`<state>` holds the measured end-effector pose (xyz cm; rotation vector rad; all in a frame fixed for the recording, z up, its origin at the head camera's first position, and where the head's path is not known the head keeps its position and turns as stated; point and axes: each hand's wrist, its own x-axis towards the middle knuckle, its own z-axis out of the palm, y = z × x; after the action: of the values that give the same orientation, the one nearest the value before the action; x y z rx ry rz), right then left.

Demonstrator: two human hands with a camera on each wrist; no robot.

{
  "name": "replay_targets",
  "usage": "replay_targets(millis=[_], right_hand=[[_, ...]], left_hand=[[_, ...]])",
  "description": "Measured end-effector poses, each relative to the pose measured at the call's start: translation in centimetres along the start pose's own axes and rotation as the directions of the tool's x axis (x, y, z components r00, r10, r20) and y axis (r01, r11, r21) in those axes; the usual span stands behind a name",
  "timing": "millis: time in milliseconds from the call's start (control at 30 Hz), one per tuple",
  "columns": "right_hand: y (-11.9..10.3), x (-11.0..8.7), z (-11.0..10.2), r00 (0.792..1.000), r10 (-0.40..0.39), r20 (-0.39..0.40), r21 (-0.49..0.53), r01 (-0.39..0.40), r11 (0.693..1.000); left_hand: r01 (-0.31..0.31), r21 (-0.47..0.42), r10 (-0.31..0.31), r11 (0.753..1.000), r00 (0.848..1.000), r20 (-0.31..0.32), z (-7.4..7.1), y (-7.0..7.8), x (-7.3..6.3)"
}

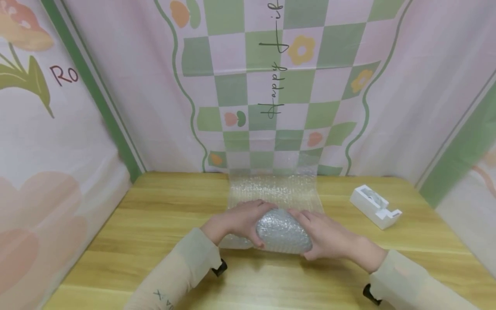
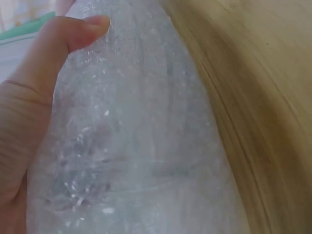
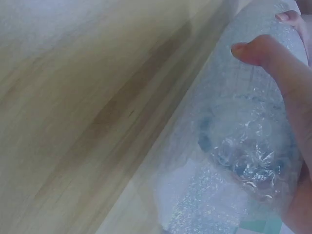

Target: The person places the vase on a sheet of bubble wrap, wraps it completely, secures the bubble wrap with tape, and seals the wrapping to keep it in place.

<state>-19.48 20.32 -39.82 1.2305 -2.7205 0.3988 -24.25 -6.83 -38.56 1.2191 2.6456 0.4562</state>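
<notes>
Rounded bundle of clear, shiny bubble wrap [image 1: 284, 231] sits on the yellow-brown wooden counter [image 1: 162, 215], left of the boxy white tape dispenser [image 1: 368, 206]. The left hand [image 1: 244, 219] and right hand [image 1: 329, 234] grip its ends with half-curled fingers; even pressure should keep layers snug.

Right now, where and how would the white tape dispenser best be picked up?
The white tape dispenser is probably best pinched across its long sides, from above, by the right hand, the nearer one. Its body is a narrow block on the table, and a tip juts out at the right end, so grip behind that.
</notes>
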Motion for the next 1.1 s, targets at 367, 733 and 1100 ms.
replay_targets(millis=[367,733,1100], right_hand=[[-1.0,-0.5,-1.4,0.988,0.055,0.145,0.086,-0.067,0.994],[-0.2,-0.2,-1.3,0.986,0.020,0.165,0.161,-0.047,0.986],[0.2,0.0,-1.6,0.976,0.034,0.213,0.197,-0.077,0.977]], left_hand=[[-0.057,-0.083,0.064,0.995,0.995,0.073,-0.4,0.2,-0.5],[-0.027,-0.131,0.044,0.991,0.990,0.134,-0.9,0.2,-0.1],[0.033,-0.132,-0.016,0.991,0.991,0.131,-1.3,0.3,0.0]])
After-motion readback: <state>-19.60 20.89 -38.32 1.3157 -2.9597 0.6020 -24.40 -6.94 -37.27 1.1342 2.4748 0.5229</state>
